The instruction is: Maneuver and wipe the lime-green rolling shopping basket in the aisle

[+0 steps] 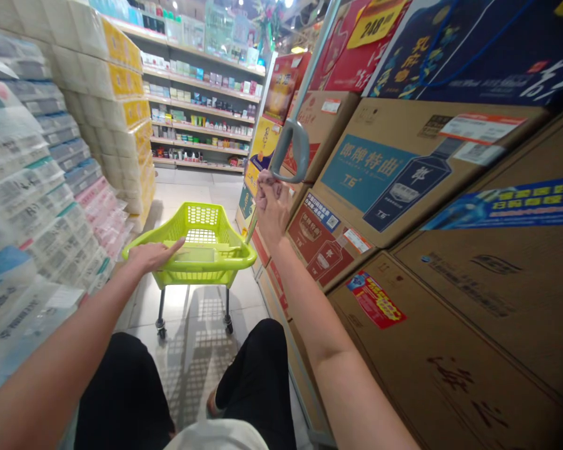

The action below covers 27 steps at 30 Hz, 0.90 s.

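Note:
A lime-green shopping cart (216,265) stands in front of me on the floor tiles, its basket showing nothing I can make out inside. My left hand (152,256) rests closed on the left side of its handlebar, thumb pointing along the bar. Raised to the right of the cart, my right hand (273,209) has its fingers curled around a pole (316,59), just under the pole's grey loop handle (300,153). The pole slants up past the stacked boxes; its lower part is mostly hidden behind my hand and the cart.
Stacked cardboard cartons (385,165) line the right side closely. On the left rise plastic-wrapped paper packs (32,206) and a tall yellow-and-white stack (122,81). Shelves (206,106) with small bottles and boxes close off the aisle ahead. Pale floor tiles (192,186) run between.

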{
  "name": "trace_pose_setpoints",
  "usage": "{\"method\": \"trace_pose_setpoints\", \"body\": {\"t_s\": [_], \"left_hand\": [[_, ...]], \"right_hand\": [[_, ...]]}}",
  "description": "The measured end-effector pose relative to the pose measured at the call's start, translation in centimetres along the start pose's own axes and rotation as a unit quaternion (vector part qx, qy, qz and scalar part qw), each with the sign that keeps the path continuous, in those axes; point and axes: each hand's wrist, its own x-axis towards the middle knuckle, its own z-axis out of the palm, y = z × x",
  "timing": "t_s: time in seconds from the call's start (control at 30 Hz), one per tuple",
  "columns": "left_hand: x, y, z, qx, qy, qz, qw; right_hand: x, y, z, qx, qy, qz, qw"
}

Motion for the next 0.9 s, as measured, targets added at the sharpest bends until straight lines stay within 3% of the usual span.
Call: {"method": "trace_pose_setpoints", "body": {"t_s": [0.1,0.27,0.5,0.7,0.8,0.9], "left_hand": [[0.6,0.1,0.1,0.033,-0.046,-0.056,0.997],[0.7,0.3,-0.2,0.053,-0.013,-0.043,0.998],[1.6,-0.1,-1.0,0.066,-0.027,-0.011,0.997],[2.0,-0.2,-1.3,0.102,-0.054,0.001,0.993],[2.2,-0.2,-1.3,0.11,-0.057,-0.008,0.992],[2.3,-0.3,-1.3,0.115,-0.055,-0.004,0.992]], "right_hand": [[-0.9,0.1,1.6,-0.022,-0.025,-0.015,0.999],[-3.9,0.8,3.6,-0.017,-0.074,0.018,0.997],[1.8,-1.7,2.9,-0.018,0.009,0.071,0.997],[-3.0,-1.9,4.8,-0.029,-0.092,0.128,0.987],[-2.1,-1.1,4.7,0.037,-0.088,0.176,0.98],[1.3,0.4,4.1,0.186,-0.068,0.162,0.967]]}}
